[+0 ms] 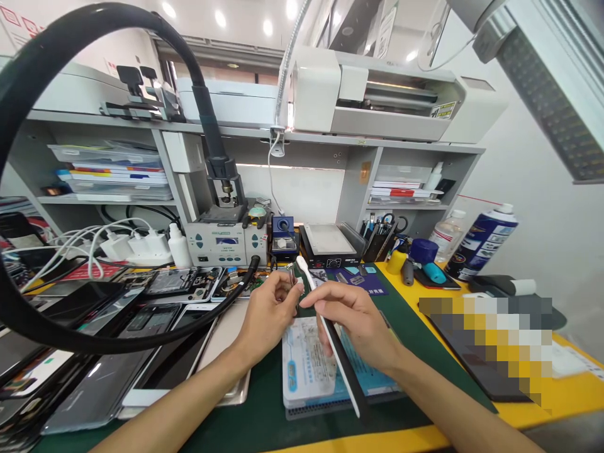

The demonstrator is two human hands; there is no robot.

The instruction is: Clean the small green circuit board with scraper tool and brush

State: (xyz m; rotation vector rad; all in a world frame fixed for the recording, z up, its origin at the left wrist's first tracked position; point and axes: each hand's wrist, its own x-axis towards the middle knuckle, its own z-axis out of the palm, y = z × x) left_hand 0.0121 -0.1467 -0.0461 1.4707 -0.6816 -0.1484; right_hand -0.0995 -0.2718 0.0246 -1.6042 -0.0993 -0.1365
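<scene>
Right hand (358, 318) clamped on brush (330, 333), left hand (268, 311) pinching small part (293, 284): brush lightly, steady wrists over green mat (264, 402).

On the desk (557, 402), a mat (264, 415) lies at the middle of the front edge with a packet (306, 371) on it. Phones (94, 352) crowd the left edge, a spray can (484, 242) stands toward the right edge, and a soldering station (226, 242) sits at the back under the shelf (330, 135).

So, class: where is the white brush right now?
In the head view, centre: the brush is in the right hand, its head by the left hand.
</scene>
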